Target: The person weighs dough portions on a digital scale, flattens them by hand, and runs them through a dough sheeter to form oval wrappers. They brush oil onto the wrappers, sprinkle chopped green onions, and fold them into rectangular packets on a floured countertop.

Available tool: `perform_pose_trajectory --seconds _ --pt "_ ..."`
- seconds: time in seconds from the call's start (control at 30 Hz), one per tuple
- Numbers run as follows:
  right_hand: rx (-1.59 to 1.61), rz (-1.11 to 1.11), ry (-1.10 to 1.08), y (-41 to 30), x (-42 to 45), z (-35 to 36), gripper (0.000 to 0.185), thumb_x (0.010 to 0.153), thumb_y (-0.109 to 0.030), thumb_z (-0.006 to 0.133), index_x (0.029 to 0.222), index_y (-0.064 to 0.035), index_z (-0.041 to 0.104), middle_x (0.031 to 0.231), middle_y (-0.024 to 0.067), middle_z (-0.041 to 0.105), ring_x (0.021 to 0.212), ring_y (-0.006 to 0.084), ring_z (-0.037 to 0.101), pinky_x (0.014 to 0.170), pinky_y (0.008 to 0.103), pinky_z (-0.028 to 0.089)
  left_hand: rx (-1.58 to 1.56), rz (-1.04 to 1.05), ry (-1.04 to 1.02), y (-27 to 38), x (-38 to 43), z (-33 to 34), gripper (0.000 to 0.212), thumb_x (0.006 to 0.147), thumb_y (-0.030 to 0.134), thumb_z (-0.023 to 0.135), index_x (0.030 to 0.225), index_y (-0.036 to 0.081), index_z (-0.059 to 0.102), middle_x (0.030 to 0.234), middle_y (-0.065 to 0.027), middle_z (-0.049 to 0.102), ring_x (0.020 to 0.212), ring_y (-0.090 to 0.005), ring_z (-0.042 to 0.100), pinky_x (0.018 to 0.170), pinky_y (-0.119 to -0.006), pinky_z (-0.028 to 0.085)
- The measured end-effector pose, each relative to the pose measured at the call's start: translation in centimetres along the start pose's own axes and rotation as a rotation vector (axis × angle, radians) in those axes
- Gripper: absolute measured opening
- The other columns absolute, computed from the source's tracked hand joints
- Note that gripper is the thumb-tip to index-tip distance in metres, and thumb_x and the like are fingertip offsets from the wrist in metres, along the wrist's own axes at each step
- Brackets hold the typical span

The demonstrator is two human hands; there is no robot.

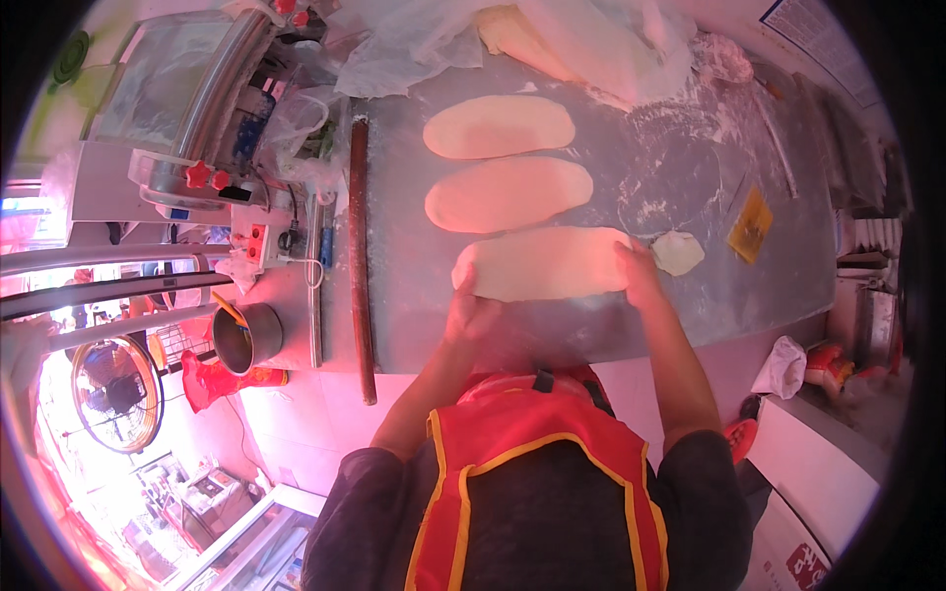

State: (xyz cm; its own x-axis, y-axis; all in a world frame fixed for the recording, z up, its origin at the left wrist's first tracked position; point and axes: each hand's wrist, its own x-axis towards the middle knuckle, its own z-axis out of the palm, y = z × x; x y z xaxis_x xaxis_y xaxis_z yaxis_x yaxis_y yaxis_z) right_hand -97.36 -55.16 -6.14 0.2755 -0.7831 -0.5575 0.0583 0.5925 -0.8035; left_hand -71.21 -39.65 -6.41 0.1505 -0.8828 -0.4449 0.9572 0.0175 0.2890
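Note:
A flat oblong sheet of dough (pixel 547 262) lies across the near part of the floured metal worktop, held at both ends. My left hand (pixel 471 310) grips its left end, thumb on top. On the right end is my right hand (pixel 637 266), its thumb over the dough and its fingers mostly hidden. Beyond this sheet lie two more flat dough ovals, a middle one (pixel 510 193) and a far one (pixel 500 127), side by side. A small dough piece (pixel 677 253) rests just right of my right hand.
A long wooden rolling pin (pixel 359 258) and a metal rod (pixel 316 288) lie at the left. There also stand a metal pot (pixel 248 338) and a dough-rolling machine (pixel 214 96). A yellow-handled scraper (pixel 750 225) is at the right. Plastic sheeting (pixel 591 44) covers dough at the back.

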Motion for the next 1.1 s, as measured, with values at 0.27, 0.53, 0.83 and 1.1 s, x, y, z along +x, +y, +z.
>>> perform_pose_trajectory --seconds 0.27,0.53,0.83,1.1 --pt "-0.567 -0.416 0.160 -2.1 -1.1 -0.5 0.038 0.089 -0.020 0.059 0.120 0.0013 0.056 0.085 0.0052 0.064 0.071 0.0153 0.057 0.070 0.0312 0.050 0.310 0.077 0.237 5.7 -1.7 -4.1 0.047 0.095 0.027 0.058 0.133 0.005 0.042 0.127 -0.0109 0.053 0.110 -0.0254 0.057 0.093 -0.038 0.048" --pt "-0.908 -0.266 0.222 -5.5 0.1 -13.6 0.052 0.067 -0.020 0.078 0.111 -0.0015 0.057 0.106 0.0186 0.062 0.100 0.0326 0.060 0.084 0.0385 0.048 1.431 0.777 0.478 4.1 -2.1 0.6 0.034 0.091 0.009 0.058 0.124 0.002 0.051 0.110 -0.0113 0.060 0.090 -0.0183 0.063 0.074 -0.031 0.052" --pt "-0.946 -0.541 -0.044 -9.7 -4.5 -1.7 0.035 0.073 -0.017 0.077 0.097 -0.0018 0.057 0.085 0.0102 0.062 0.074 0.0221 0.061 0.066 0.0337 0.048 1.298 0.088 -0.129 -4.9 1.2 9.8 0.044 0.093 0.022 0.061 0.129 0.001 0.050 0.126 -0.0131 0.056 0.106 -0.0214 0.061 0.088 -0.033 0.051" --pt "-0.213 -0.454 -0.453 -13.5 -3.5 20.2 0.047 0.083 -0.015 0.071 0.122 -0.0002 0.048 0.103 0.0065 0.059 0.092 0.0129 0.058 0.081 0.0274 0.048 0.725 0.131 -0.335 13.4 2.1 13.6 0.045 0.092 0.032 0.062 0.126 0.003 0.054 0.122 -0.0085 0.059 0.113 -0.0218 0.058 0.098 -0.039 0.046"
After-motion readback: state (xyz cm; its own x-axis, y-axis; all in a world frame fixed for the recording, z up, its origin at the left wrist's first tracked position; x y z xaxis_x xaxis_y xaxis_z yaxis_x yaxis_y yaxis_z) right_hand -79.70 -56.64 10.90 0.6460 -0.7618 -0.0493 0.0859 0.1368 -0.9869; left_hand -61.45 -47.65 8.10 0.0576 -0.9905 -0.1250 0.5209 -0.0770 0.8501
